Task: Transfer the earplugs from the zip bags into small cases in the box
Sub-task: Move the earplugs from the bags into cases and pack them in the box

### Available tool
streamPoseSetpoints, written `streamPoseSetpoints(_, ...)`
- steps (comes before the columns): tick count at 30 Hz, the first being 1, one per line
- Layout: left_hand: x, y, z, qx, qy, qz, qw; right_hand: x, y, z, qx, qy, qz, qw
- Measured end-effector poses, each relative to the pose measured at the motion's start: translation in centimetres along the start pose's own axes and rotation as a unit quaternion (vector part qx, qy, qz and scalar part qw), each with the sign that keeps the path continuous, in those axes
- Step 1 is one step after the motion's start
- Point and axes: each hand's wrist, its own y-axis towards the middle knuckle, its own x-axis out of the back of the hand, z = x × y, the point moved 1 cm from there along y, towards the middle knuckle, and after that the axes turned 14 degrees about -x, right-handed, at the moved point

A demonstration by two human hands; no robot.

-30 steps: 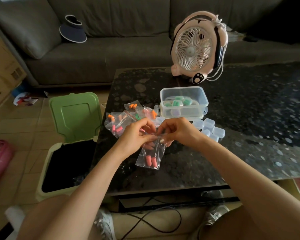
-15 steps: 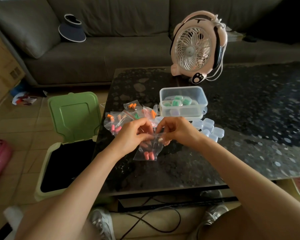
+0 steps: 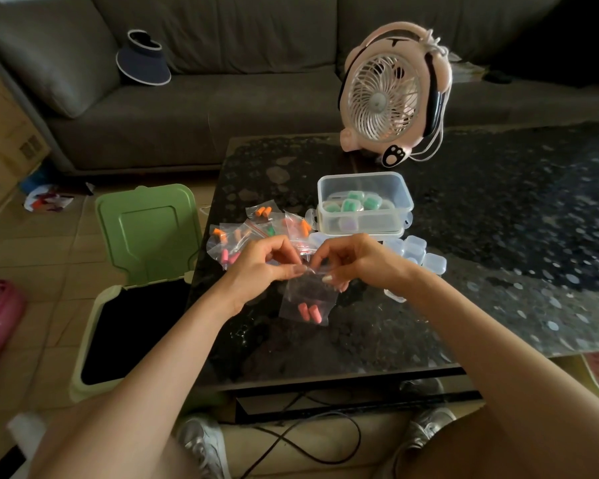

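Both hands are up over the near side of the glossy, speckled dark table [image 3: 498,243]. The left hand [image 3: 260,264] and right hand [image 3: 357,261] each pinch the top edge of a small, clear, crinkly zip bag [image 3: 306,295], thumb and forefinger clamped on the plastic, the other fingers curled. Two stubby pink foam earplugs [image 3: 308,312] lie side by side at the bag's bottom.

Just beyond the hands is a loose heap of similar bags [image 3: 253,229] with orange, pink and green plugs. To the right of it stands a rounded, translucent plastic box [image 3: 363,188] holding little cases with green plugs, and a cluster of clear square cases [image 3: 417,248] lies near it. A pink round fan [image 3: 391,95] stands at the far edge. A pale green bin [image 3: 146,229], lid up, stands on the floor at left.
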Motion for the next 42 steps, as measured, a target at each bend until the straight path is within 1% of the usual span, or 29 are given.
streamPoseSetpoints(6, -0.1, 0.0, 0.0, -0.011, -0.081, 0.013, 0.997, -0.5, -0.3, 0.3, -0.018, -0.029, 0.039, 0.999)
streamPoseSetpoints(9, 0.0, -0.1, 0.1, -0.019, -0.101, 0.026, 0.994, -0.8, -0.2, 0.0, -0.037, -0.075, 0.031, 0.996)
streamPoseSetpoints(14, -0.2, -0.3, 0.1, -0.033, -0.129, 0.057, 0.989, -0.7, -0.1, -0.2, -0.047, -0.084, 0.021, 0.995)
streamPoseSetpoints(16, -0.3, -0.3, 0.2, -0.038, -0.129, 0.067, 0.989, -0.6, -0.1, -0.1, -0.049, -0.080, 0.027, 0.995)
streamPoseSetpoints(19, 0.1, -0.3, 0.4, -0.033, -0.125, 0.060, 0.990, -0.3, -0.3, -0.3, -0.046, -0.039, 0.038, 0.997)
streamPoseSetpoints(21, 0.3, -0.2, 0.7, -0.025, -0.097, 0.056, 0.993, 0.0, -0.4, -0.4, -0.044, -0.009, 0.039, 0.998)
streamPoseSetpoints(23, 0.1, -0.2, 0.9, -0.016, -0.062, 0.068, 0.996, 0.3, -0.5, -0.4, -0.039, 0.018, 0.048, 0.998)
streamPoseSetpoints(25, -0.2, -0.3, 0.9, -0.011, -0.051, 0.080, 0.995, 0.3, -0.5, -0.3, -0.034, 0.046, 0.064, 0.996)
streamPoseSetpoints(27, -0.2, -0.4, 0.8, -0.011, -0.082, 0.067, 0.994, 0.3, -0.6, -0.2, -0.035, 0.062, 0.065, 0.995)
streamPoseSetpoints(30, 0.4, -0.4, 0.6, -0.014, -0.124, 0.061, 0.990, 0.5, -0.4, -0.5, -0.038, 0.065, 0.043, 0.996)
streamPoseSetpoints(35, -0.1, -0.4, 0.8, 0.007, -0.031, 0.112, 0.993, -0.1, -0.1, -0.6, -0.076, 0.068, 0.042, 0.994)
streamPoseSetpoints(38, -0.1, -0.3, 1.2, 0.025, -0.019, 0.088, 0.996, -0.4, -0.2, -0.4, -0.098, 0.060, 0.027, 0.993)
streamPoseSetpoints(42, 0.0, -0.1, 2.2, 0.073, -0.020, -0.004, 0.997, -0.1, -0.2, -0.8, -0.179, 0.049, -0.014, 0.983)
